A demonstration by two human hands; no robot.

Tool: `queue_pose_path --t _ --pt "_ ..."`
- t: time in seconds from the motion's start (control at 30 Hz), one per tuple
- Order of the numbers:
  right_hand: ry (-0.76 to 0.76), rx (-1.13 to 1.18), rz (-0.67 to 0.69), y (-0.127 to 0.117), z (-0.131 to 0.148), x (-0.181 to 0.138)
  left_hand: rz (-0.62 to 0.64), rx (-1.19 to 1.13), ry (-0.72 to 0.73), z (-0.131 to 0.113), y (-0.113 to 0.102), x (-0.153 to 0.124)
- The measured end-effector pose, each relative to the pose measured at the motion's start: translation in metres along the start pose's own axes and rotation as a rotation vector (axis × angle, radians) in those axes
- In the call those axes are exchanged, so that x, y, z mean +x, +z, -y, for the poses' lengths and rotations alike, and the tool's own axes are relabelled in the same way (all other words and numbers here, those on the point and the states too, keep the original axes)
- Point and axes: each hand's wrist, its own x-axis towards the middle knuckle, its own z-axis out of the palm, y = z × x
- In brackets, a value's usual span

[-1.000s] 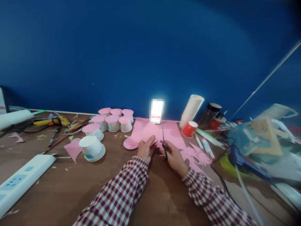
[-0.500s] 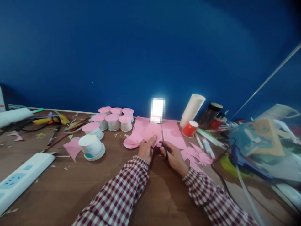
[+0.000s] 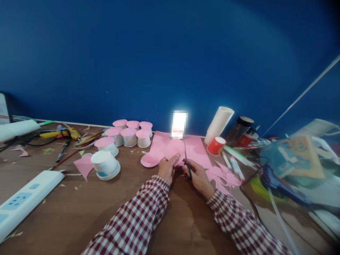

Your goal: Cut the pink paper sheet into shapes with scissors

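My left hand pinches a piece of pink paper, its thumb lying on top. In my right hand is a pair of scissors, the fingers closed around the dark handles and the blades pointing away from me along the paper's right edge. Larger pink sheets lie flat beneath and behind the held piece. A rounded pink cut-out rests left of my left hand. Pink offcuts are heaped to the right of my right hand.
Several paper cups topped with pink discs stand at the back left, near an upturned white cup. A power strip and yellow glue gun lie left. Rightward are stacked cups, a red cup and a blue glue gun.
The whole view has shifted slightly, so things appear a little further right. Both hands keep their hold on the paper and the scissors, with little other visible movement.
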Motion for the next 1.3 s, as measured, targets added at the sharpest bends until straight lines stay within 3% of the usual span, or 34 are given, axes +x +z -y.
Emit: queue_pose_path --t 1.3 --pt "-0.033 -0.062 0.018 -0.0006 0.0044 -0.0007 0.027 0.05 0.005 0.0009 -0.0005 -0.0012"
